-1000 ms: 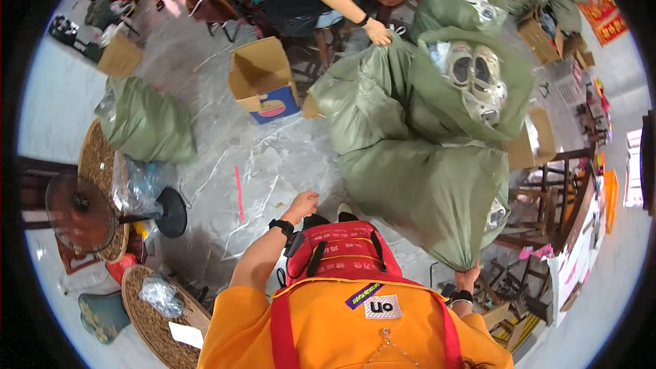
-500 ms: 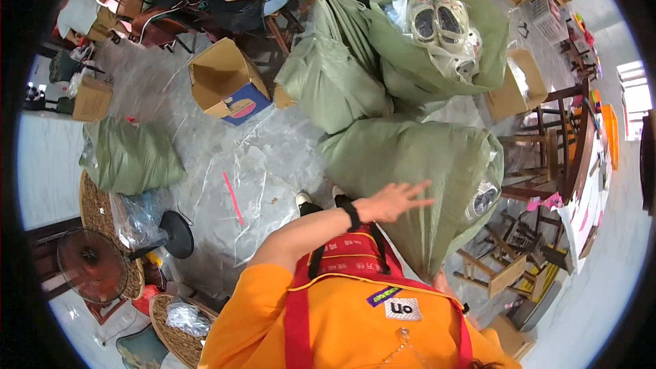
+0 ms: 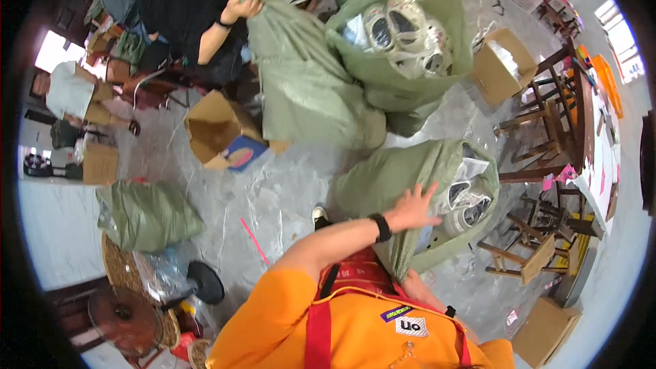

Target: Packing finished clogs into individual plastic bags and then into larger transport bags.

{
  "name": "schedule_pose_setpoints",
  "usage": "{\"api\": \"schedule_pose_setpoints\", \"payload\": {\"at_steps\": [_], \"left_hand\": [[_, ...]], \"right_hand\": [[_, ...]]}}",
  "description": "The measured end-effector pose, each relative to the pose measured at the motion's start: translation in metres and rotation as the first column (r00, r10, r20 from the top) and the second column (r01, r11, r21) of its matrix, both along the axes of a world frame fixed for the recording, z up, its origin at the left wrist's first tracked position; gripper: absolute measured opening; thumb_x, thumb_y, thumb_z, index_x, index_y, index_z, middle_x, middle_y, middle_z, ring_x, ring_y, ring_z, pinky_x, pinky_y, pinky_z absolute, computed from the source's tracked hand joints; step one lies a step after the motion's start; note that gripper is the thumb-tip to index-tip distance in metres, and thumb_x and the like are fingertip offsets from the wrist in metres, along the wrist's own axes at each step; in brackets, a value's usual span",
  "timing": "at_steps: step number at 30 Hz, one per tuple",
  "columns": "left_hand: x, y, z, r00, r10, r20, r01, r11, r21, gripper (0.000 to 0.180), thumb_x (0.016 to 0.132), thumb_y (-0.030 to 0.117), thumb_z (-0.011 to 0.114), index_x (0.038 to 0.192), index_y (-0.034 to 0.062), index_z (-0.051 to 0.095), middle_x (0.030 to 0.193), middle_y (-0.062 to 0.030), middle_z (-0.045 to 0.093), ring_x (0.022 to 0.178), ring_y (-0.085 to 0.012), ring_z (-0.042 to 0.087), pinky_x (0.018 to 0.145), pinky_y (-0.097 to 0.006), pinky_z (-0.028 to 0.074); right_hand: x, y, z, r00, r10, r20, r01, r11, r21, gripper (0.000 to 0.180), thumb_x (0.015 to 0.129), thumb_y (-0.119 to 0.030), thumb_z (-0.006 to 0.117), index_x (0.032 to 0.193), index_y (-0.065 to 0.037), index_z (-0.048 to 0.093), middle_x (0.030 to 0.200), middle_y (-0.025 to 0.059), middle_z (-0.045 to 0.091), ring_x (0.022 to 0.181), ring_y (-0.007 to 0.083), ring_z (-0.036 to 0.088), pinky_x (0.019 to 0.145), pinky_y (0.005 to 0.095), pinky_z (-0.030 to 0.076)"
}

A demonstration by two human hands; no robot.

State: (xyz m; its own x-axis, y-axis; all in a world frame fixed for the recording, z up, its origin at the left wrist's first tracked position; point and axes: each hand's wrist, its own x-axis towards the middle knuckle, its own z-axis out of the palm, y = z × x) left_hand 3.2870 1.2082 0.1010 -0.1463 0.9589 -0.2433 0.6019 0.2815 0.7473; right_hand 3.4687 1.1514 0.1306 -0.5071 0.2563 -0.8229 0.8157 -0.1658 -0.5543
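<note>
A green woven sack (image 3: pixel 383 181) leans in front of me with its mouth toward the right. Inside it are shoes in clear plastic (image 3: pixel 466 215). My left hand (image 3: pixel 412 208) lies over the edge of the mouth with its fingers spread. Close to my apron, my right hand (image 3: pixel 418 287) is closed on the lower rim of the same sack. Beyond it stands another open green sack (image 3: pixel 427 85) with pale shoes (image 3: pixel 396 26) on top. A person in black holds up the top of a further green sack (image 3: pixel 301 89) at the left.
An open cardboard box (image 3: pixel 222 130) stands on the floor left of the sacks, and another box (image 3: pixel 502 68) at the far right. Wooden stools (image 3: pixel 529 256) and a table (image 3: pixel 581 109) line the right side. At the left are a tied green sack (image 3: pixel 150 215) and a fan (image 3: pixel 123 318).
The near sack's mouth has come open wider, showing more shoes. My left hand has moved slightly right along it. The person in black has pulled their sack up and left.
</note>
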Motion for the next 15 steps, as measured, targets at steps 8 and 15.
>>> {"api": "schedule_pose_setpoints", "payload": {"at_steps": [8,15], "left_hand": [[-0.078,-0.063,-0.04,0.829,0.442,0.343,-0.429,0.896,-0.115,0.029,0.061,0.004,0.045,0.089,-0.0006,0.05,0.084,-0.0269,0.053,0.082,-0.0445,0.048,0.071,-0.048,0.038],[-0.154,-0.088,0.002,0.853,0.318,0.413,-0.401,0.907,0.131,0.012,0.063,0.004,0.041,0.072,-0.0035,0.043,0.069,-0.0267,0.047,0.071,-0.0448,0.045,0.059,-0.048,0.032]], "right_hand": [[-0.066,-0.024,0.052,0.984,-0.153,0.09,0.133,0.972,0.192,0.028,0.076,-0.018,0.043,0.086,0.004,0.057,0.073,0.0105,0.056,0.07,0.0187,0.048,0.065,0.0306,0.038],[-0.109,-0.054,0.052,0.909,-0.01,-0.416,0.147,0.943,0.297,0.025,0.077,-0.018,0.043,0.086,0.001,0.055,0.072,0.0032,0.051,0.068,0.014,0.043,0.063,0.0284,0.036]]}}
